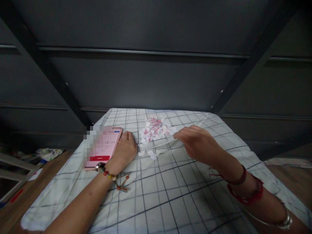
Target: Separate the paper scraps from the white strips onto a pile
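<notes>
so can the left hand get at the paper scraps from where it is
Probably yes. The left hand lies flat on the cloth beside the phone, and loose paper scraps sit just to its right with nothing between. The right hand is at the pile's far side.

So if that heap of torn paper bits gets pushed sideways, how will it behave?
The paper scraps look thin and light, so they would likely scatter rather than slide together. Loose bits already lie apart near the left hand. The wrinkled checked cloth may snag them.
</notes>
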The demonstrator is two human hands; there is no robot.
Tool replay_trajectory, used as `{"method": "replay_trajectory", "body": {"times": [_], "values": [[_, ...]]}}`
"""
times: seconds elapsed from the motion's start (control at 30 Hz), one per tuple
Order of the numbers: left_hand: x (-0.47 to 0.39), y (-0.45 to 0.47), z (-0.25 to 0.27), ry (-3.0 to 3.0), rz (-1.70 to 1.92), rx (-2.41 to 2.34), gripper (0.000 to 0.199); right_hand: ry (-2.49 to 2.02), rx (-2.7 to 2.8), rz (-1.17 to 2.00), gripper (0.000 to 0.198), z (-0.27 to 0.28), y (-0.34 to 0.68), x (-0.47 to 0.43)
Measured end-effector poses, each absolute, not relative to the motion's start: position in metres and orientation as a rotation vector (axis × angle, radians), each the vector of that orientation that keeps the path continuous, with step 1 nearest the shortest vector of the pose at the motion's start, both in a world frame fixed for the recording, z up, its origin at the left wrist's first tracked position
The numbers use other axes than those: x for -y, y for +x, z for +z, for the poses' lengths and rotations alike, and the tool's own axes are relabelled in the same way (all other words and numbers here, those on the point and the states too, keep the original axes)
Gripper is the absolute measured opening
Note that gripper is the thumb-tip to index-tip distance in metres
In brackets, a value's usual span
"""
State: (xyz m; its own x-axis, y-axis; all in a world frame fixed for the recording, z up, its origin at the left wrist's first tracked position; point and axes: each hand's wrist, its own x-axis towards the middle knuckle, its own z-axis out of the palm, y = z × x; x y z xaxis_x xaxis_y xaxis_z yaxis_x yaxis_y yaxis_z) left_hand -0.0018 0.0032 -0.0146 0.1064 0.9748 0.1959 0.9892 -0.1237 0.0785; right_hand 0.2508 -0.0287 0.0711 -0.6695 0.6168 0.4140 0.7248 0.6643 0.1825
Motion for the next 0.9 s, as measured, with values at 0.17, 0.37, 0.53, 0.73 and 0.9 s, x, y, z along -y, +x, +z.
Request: {"method": "replay_trajectory", "body": {"times": [0.17,0.37,0.53,0.73,0.9], "values": [[-0.003,-0.002,-0.016,-2.276,-0.32,2.019,0.035,-1.065,2.549,-0.521,0.029,0.072,0.26,0.027],[-0.002,-0.001,-0.016,-2.284,-0.313,2.015,0.036,-1.067,2.538,-0.47,0.026,0.072,0.266,0.027],[-0.003,-0.001,-0.015,-2.279,-0.299,2.021,0.037,-1.117,2.535,-0.54,0.027,0.068,0.263,0.026],[-0.004,-0.002,-0.016,-2.299,-0.308,1.99,0.036,-1.078,2.482,-0.568,0.026,0.071,0.261,0.028],[-0.005,-0.004,-0.019,-2.296,-0.321,1.988,0.04,-1.018,2.557,-0.462,0.026,0.075,0.263,0.03]]}}
